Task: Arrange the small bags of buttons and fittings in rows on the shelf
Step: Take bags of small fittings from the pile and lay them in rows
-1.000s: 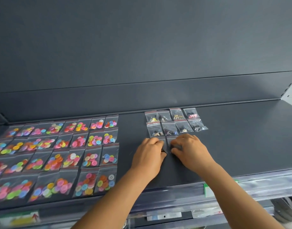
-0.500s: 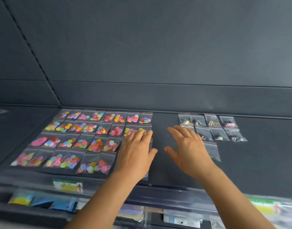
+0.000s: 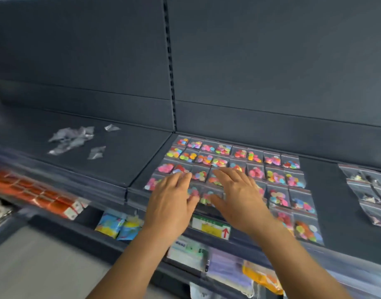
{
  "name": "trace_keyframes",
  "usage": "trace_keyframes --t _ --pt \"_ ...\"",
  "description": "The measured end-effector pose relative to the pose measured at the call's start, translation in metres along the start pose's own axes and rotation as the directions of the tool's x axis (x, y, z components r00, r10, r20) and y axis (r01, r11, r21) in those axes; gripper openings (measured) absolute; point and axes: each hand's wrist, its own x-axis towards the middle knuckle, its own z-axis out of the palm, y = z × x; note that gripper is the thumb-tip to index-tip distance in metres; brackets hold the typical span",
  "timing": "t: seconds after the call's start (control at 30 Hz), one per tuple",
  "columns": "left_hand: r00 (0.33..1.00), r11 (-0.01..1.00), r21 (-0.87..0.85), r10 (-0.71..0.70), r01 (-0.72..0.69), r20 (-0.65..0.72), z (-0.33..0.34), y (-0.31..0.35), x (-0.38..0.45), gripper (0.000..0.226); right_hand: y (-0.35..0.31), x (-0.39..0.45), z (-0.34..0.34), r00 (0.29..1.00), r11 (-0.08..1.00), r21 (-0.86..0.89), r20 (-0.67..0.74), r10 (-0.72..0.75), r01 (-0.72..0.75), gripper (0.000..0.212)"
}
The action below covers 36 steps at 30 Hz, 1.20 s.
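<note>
Hands (image 3: 172,203) now over glossy button bags (image 3: 277,197)

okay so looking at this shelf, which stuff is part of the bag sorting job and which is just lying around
Part of the job:
- coloured button bags in rows
- dark fittings bags at right
- loose clear bags at left
- shelf
- left hand, right hand

Just lying about:
- orange packs below
- yellow price label
- blue-yellow packets

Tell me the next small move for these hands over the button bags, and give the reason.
Probably carry both open hands, left hand and right hand, on to the loose clear bags heaped on the left shelf section. The coloured button bags beneath them already lie in rows; that heap does not.
</note>
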Motion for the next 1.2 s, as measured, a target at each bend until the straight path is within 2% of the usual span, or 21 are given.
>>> trace_keyframes --t 0.23,0.5,0.77,1.2 --pt "0.997 0.997 0.026 -0.066 0.067 -0.045 -0.036 -0.108 -0.019 0.060 -0.107 0.039 0.038 0.998 0.997 0.049 0.025 -0.062 0.061 0.061" --pt "0.984 0.987 0.028 -0.156 0.159 -0.089 -0.055 -0.193 -0.022 0.061 -0.184 0.087 0.064 0.980 0.981 0.080 0.081 -0.184 0.177 0.062" --pt "0.965 0.967 0.030 -0.251 0.254 -0.071 -0.052 -0.258 0.017 0.058 -0.215 0.168 0.094 0.955 0.963 0.092 0.132 -0.264 0.253 0.060" --pt "0.948 0.949 0.034 -0.314 0.313 0.050 -0.004 -0.331 0.143 0.046 -0.221 0.344 0.147 0.931 0.965 0.100 0.255 -0.261 0.243 0.068"
